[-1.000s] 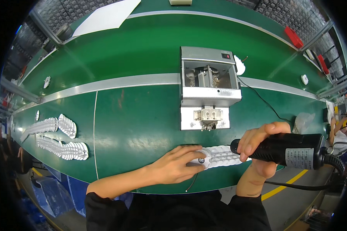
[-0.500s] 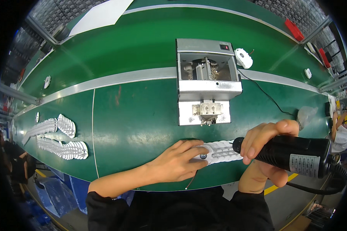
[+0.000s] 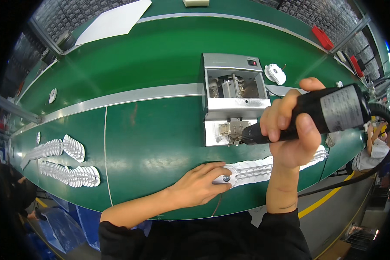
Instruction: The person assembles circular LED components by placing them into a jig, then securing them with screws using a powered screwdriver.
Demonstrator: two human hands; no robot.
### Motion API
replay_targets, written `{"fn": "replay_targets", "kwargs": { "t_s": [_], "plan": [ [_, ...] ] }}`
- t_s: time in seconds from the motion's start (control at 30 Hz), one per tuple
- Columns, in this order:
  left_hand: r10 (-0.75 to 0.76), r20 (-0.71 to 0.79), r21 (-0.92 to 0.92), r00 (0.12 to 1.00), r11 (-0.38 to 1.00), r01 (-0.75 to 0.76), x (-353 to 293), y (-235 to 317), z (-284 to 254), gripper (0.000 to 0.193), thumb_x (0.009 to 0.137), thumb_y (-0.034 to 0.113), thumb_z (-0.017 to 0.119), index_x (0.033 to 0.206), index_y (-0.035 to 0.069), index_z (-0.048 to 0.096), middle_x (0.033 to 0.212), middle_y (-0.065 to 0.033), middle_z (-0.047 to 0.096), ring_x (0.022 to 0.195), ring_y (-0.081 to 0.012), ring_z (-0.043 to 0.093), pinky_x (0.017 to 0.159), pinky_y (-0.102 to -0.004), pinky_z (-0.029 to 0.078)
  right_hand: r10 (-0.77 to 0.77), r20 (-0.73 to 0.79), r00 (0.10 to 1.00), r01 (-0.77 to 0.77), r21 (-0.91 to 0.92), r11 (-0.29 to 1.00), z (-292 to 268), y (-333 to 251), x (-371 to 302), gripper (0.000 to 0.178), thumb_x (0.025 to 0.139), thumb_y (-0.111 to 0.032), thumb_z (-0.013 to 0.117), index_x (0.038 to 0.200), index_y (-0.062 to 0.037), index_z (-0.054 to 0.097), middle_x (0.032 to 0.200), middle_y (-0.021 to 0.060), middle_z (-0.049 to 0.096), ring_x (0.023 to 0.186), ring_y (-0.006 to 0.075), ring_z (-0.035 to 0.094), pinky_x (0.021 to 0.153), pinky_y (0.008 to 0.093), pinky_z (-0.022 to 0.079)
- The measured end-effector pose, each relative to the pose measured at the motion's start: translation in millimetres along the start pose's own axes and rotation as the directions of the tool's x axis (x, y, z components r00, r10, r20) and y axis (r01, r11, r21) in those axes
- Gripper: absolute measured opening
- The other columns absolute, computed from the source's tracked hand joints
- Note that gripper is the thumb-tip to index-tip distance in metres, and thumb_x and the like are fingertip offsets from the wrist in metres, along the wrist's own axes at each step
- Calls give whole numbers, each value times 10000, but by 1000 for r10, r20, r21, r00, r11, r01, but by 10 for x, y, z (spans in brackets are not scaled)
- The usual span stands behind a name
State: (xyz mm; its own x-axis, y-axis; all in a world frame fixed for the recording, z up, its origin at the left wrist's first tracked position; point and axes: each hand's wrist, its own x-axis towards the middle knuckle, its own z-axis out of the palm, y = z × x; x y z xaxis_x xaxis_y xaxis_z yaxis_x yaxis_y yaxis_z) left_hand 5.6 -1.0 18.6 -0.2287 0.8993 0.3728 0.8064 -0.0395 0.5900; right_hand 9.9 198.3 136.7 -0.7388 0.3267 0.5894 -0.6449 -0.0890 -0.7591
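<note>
The left hand (image 3: 199, 186) presses down on the near end of a row of white ribbed plastic parts (image 3: 264, 167) lying along the front edge of the green bench (image 3: 151, 143), its grip pinching a small white piece with a dark centre (image 3: 225, 178). The right hand (image 3: 290, 130) has its grip wrapped tight around a black electric screwdriver (image 3: 316, 115), whose tip points left toward the metal screw feeder (image 3: 232, 104). The driver's tip sits well apart from the pinched piece, so a hasty swing down could miss the hole or strike the left fingers (image 3: 214, 171). The row lies near the bench edge and could slide off if nudged. The tool's black cable (image 3: 346, 182) trails off to the right and may snag. Stacks of white ribbed parts (image 3: 65, 162) wait far left, and a white round part (image 3: 275, 73) lies beyond the feeder.
</note>
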Motion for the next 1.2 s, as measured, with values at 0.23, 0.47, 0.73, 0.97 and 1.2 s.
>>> {"fn": "replay_targets", "kwargs": {
  "t_s": [0.23,0.47,0.73,0.97,1.2],
  "plan": [
    [-8,-56,4,998,1000,8,-84,2,-69,215,769,110,688,979,153,707,1136,-47,566,1137,-291,562,849,-384,530,128,-45,991,-127,36,991,111,59,23,413,785,-83,622,1137,13,428,624,62,531,431,116,463,422,260,414],
    [-10,-127,7,992,1000,11,-184,-46,10,195,769,126,693,963,146,695,1136,-46,573,1132,-288,567,826,-382,530,129,-23,991,-126,113,986,161,10,-171,458,791,-183,715,1100,-51,404,615,63,490,443,147,468,434,286,414],
    [-2,-132,10,991,1000,3,-187,-57,37,231,738,117,686,968,130,680,1141,-59,587,1139,-293,561,834,-383,525,259,21,966,-260,155,953,194,-212,-615,476,748,-180,746,1060,-65,406,632,84,495,474,191,488,455,329,421],
    [-21,-141,11,990,1000,23,-182,-39,42,189,749,126,673,937,129,693,1132,-47,600,1133,-286,561,840,-379,520,351,11,936,-349,116,930,221,-154,-711,443,769,-182,754,1039,-63,422,667,91,509,523,192,503,512,328,430],
    [-18,-119,5,993,1000,19,-168,-38,30,208,753,139,654,955,131,704,1162,-64,584,1160,-298,532,879,-384,501,249,232,940,-267,47,963,120,-78,-719,393,766,-79,743,1027,-37,453,688,93,547,554,186,543,548,342,472]
  ]
}}
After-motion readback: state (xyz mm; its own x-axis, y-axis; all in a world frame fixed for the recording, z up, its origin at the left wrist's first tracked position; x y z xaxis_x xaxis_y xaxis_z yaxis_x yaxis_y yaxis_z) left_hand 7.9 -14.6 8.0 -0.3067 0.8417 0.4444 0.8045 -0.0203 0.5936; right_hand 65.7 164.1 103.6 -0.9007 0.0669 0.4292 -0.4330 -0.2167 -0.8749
